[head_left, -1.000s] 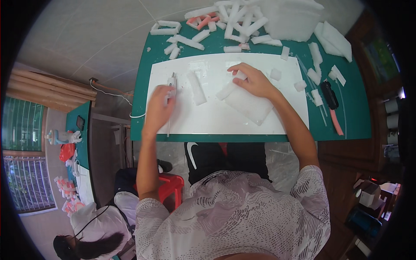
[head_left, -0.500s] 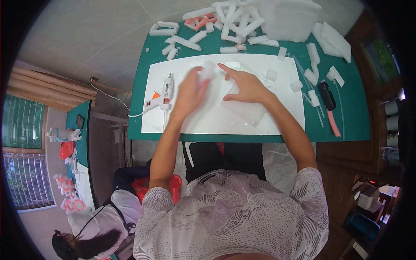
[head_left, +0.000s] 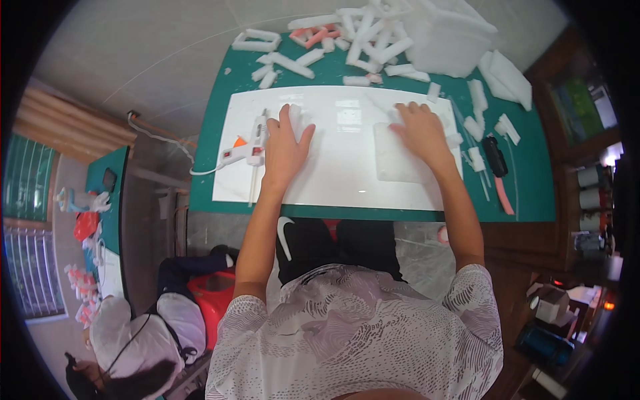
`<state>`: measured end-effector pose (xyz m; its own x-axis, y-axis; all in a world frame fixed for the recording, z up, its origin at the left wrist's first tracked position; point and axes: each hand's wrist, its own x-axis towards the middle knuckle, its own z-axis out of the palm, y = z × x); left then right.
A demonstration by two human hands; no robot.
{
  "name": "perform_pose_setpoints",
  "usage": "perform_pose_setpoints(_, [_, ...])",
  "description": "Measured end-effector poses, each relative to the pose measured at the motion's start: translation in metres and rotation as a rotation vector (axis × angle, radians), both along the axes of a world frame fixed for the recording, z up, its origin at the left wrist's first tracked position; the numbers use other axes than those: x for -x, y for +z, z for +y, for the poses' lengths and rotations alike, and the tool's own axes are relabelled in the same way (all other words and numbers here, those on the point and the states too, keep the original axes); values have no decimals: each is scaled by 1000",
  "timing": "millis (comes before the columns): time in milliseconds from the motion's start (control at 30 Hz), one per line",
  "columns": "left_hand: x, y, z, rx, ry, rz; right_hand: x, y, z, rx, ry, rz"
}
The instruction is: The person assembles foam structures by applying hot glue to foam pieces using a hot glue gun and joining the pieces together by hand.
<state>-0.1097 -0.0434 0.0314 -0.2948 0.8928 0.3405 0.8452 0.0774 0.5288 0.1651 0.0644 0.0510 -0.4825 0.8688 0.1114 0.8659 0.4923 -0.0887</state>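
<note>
My left hand [head_left: 287, 148] lies on the white board [head_left: 340, 190] with thumb and fingers apart. A small white foam piece [head_left: 295, 117] is beside its fingertips, and I cannot tell whether they touch. Close to its left lies a white hot glue gun [head_left: 257, 143] with an orange part and a cord. My right hand [head_left: 423, 133] is open at the right side of the board, fingers spread. A flat, squarish white foam sheet [head_left: 393, 160] lies under and beside it, partly hidden by the hand and wrist.
White foam strips [head_left: 293, 65] and joined foam frames [head_left: 257, 40] crowd the far side of the green table mat [head_left: 207, 133]. A large foam block [head_left: 447, 37] stands behind. At right lie a black-handled tool [head_left: 495, 157] and clear sticks [head_left: 483, 187]. A person [head_left: 150, 333] sits at left.
My hands have moved apart, the left to the left and the right to the right. The foam sheet has shifted right and lies straighter. The view has shifted slightly.
</note>
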Motion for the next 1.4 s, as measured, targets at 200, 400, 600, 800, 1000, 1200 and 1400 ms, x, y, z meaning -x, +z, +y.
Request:
perform_pose_setpoints(200, [9, -18, 1, 147, -69, 23, 8, -19, -55, 18, 323, 119])
perform_pose_setpoints(400, [2, -6, -7, 33, -438, 60, -33, -13, -28, -186, 32, -146])
perform_pose_setpoints(600, [-9, -6, -11, 106, -465, 30, -41, -16, -34, -117, 101, 131])
perform_pose_setpoints(800, [-15, -6, -19, 87, -446, -41, -108, -38, -1, -213, -112, 328])
perform_pose_setpoints(1000, [-20, -7, -17, -11, -428, -6, -174, -30, 52, -188, -375, 387])
perform_pose_setpoints(1200, [-23, -7, -23, -2, -385, 67, -178, -35, 155, -323, -125, 259])
perform_pose_setpoints(1400, [-17, -26, -37, 16, -262, -26, -197, 44, 157, -276, -136, 500])
